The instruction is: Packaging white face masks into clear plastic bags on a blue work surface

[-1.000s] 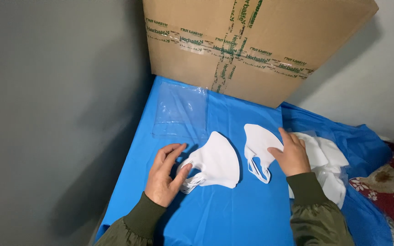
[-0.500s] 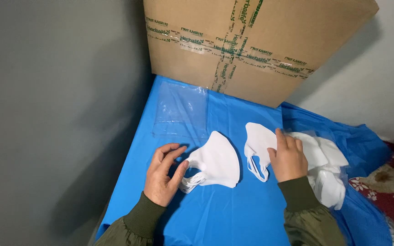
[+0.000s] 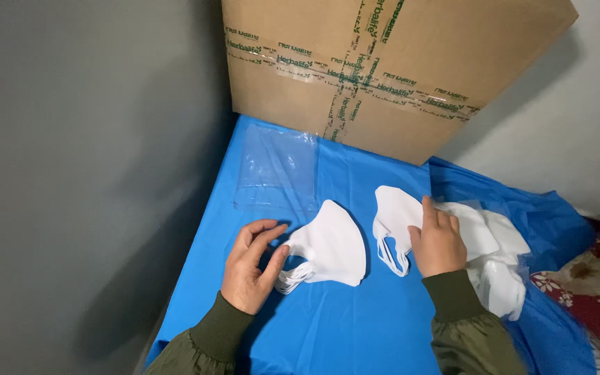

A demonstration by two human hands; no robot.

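White folded masks on the blue-covered bench (image 3: pixel 355 333): one stack (image 3: pixel 328 246) at the left hand (image 3: pixel 250 267), thumb and fingers loosely open against its ear loops. Right hand (image 3: pixel 437 243) lies flat on a second mask (image 3: pixel 394 215). An unsorted heap (image 3: pixel 498 260) remains to its right; empty clear sleeves (image 3: pixel 276 170) lie behind.

A blue sheet (image 3: pixel 355 333) carries white masks (image 3: pixel 331 246), clear plastic sleeves (image 3: pixel 276 170) and a cardboard box (image 3: pixel 383 69).

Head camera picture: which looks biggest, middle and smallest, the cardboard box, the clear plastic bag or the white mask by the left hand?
1. cardboard box
2. clear plastic bag
3. white mask; it lies nearer the camera, so the bag's lead is unsure.
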